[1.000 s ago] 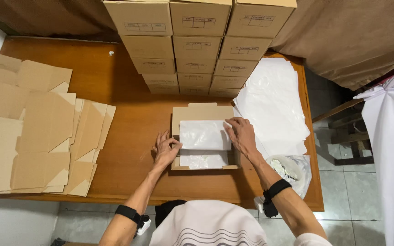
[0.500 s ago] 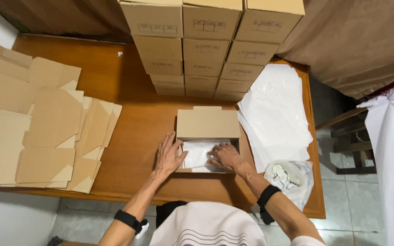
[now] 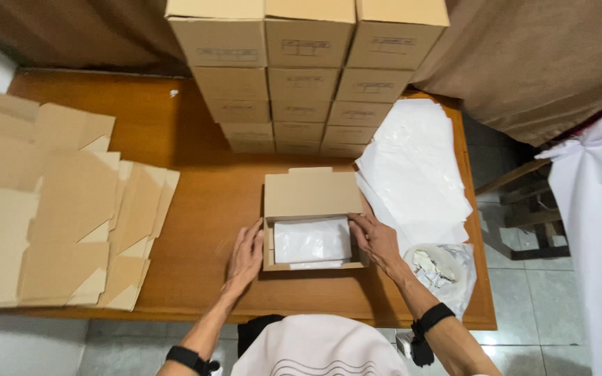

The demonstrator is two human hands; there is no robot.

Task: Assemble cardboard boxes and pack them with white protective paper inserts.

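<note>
Brown open cardboard box (image 3: 313, 197) with white plastic bag (image 3: 313, 241); left hand (image 3: 244, 258) at nine o'clock, right hand (image 3: 376, 241) at three, fingers flat together against its walls.

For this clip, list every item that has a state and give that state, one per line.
Small cardboard box: open, lid flap up, white bag inside.
White bag: lying flat in the box.
Left hand: flat against the box's left side, holding nothing.
Right hand: on the box's right edge.
Stacked boxes: closed.
Cardboard blanks: unfolded, piled flat.
Plastic sheets: piled loosely.
</note>
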